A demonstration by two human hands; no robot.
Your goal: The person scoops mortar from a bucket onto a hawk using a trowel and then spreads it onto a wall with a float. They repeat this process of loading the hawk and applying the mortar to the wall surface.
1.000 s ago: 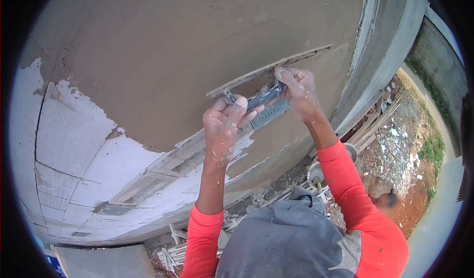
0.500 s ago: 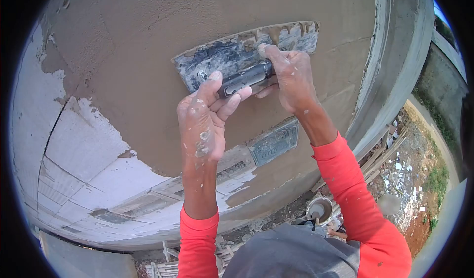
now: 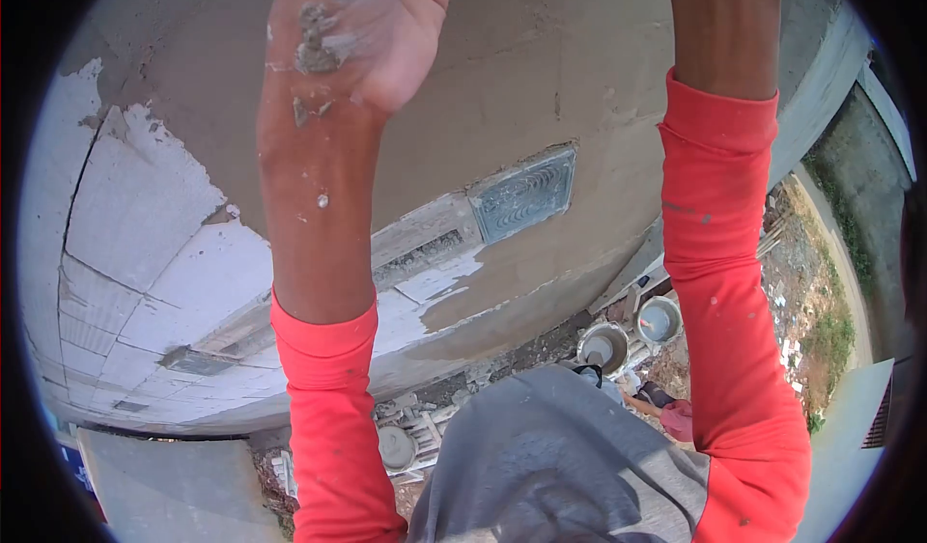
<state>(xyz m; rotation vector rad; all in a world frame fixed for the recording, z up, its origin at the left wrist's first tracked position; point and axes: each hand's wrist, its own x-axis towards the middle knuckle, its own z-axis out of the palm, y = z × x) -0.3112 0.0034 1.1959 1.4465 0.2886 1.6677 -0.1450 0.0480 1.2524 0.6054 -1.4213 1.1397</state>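
My left hand (image 3: 391,46) is at the top edge, in front of the wet plastered wall (image 3: 541,80). Its heel and wrist carry lumps and smears of mortar. The fingers that show look curled in; their tips and whatever they may hold are cut off by the frame. Of my right arm only the bare forearm (image 3: 726,27) and red sleeve (image 3: 719,205) show, and the hand is beyond the top edge. The plastering trowel seen earlier is out of view.
A patterned vent block (image 3: 524,194) is set in the wall. Pale bare blocks (image 3: 140,200) show at left. Below stand buckets (image 3: 603,347) (image 3: 660,319) and a round container (image 3: 396,446), among wood and rubble. A person's pink-red clothing (image 3: 679,419) shows down there.
Both arms have reached up along the wall, carrying the right hand and the plastering trowel out of the top of the view. More of the buckets below shows.
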